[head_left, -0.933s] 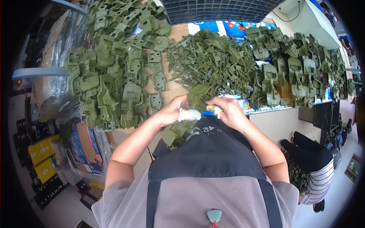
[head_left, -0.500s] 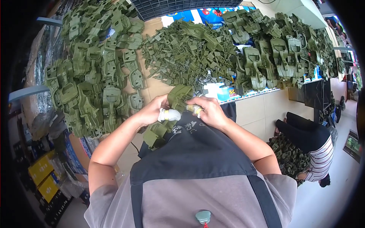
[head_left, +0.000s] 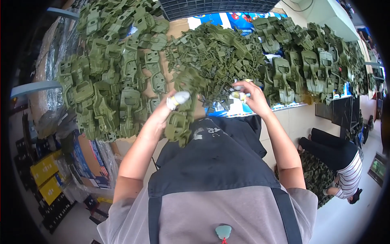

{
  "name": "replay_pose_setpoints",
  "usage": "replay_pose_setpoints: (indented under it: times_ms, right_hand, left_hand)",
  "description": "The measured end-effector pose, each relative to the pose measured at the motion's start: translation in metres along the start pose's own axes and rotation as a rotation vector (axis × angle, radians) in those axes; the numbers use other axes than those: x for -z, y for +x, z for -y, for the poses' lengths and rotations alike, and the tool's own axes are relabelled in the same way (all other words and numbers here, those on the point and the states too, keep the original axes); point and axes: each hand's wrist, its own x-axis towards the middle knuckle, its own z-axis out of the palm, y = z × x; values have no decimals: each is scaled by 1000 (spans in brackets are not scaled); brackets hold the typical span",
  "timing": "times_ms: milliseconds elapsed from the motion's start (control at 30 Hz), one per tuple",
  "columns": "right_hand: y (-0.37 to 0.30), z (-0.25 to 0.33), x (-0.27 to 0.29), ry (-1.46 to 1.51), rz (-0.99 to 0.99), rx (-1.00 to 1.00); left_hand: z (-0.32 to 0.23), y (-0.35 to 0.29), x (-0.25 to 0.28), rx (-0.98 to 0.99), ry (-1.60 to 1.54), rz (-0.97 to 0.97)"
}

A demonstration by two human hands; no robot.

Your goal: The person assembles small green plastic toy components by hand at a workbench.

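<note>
My left hand [head_left: 168,106], its thumb wrapped in white, is closed around a large olive-green moulded plastic part [head_left: 178,125]. The part hangs over the table's front edge, and its upper end is blurred by motion. My right hand [head_left: 255,99] is at the near right side of a heap of small green plastic pieces [head_left: 215,57]. Its thumb and forefinger, also wrapped in white, are apart, and I see nothing between them.
Rows of large green moulded parts [head_left: 132,99] lie at the left, with more large parts [head_left: 310,67] at the right. A black plastic crate [head_left: 219,7] stands at the back. A person in a striped shirt [head_left: 350,173] bends over another green pile [head_left: 313,173] at the lower right.
My right hand has left the large part and moved right and away from me to the small pieces. The left hand keeps the part and has moved slightly away from me.
</note>
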Motion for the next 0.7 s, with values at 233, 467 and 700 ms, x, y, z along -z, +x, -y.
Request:
replay_pose_setpoints:
  times_ms: [233, 467, 700]
  right_hand:
    - [8, -62, -50, -710, -286, 105]
    - [-23, 62, -8, 75, 30, 67]
    - [-13, 107, -26, -55, 468, 237]
  left_hand:
    - [6, -1, -15, 37, -426, -69]
    - [8, -7, -27, 113, -530, -29]
    - [5, -4, -41, 83, -325, -83]
